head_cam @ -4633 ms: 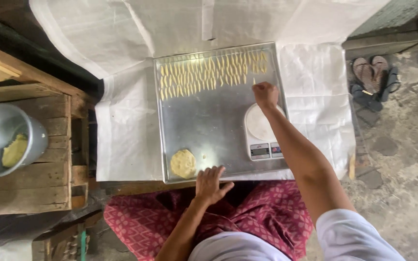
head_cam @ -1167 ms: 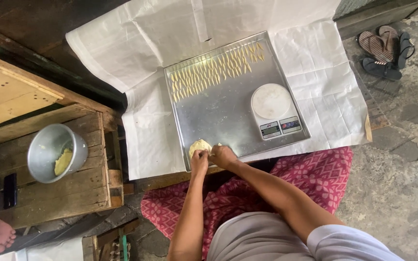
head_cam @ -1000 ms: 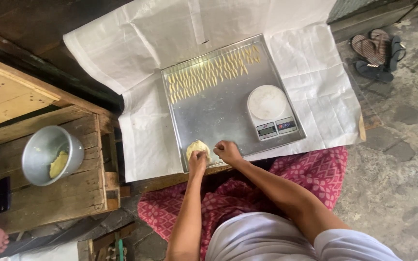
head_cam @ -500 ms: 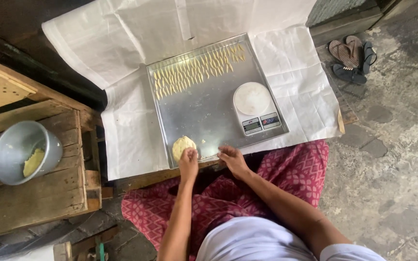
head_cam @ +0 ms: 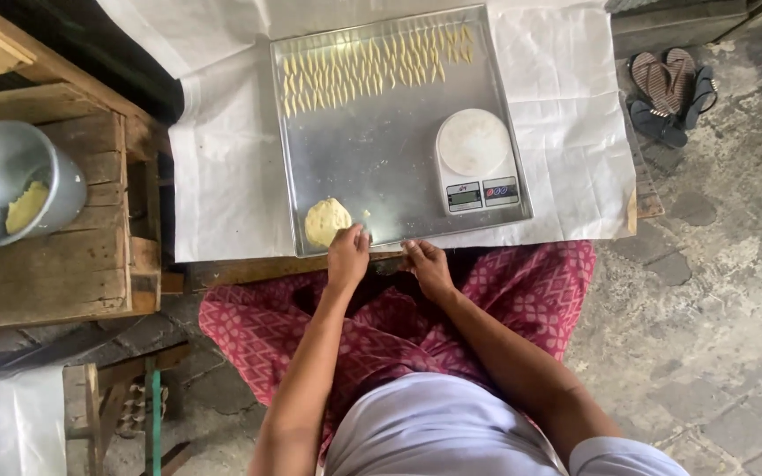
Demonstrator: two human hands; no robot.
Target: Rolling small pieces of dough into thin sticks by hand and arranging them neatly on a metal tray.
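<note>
1. Head view: the left hand rests at the lower edge of the metal tray, fingers loosely curled and holding nothing, just beside the dough lump in the tray's lower left corner.
2. The right hand grips the tray's lower rim, right of centre.
3. Small dough strips lie in rows near the upper edge; a kitchen scale stands at the right.

The scale's display is too small to read, and the wooden crate runs off the left edge.
</note>
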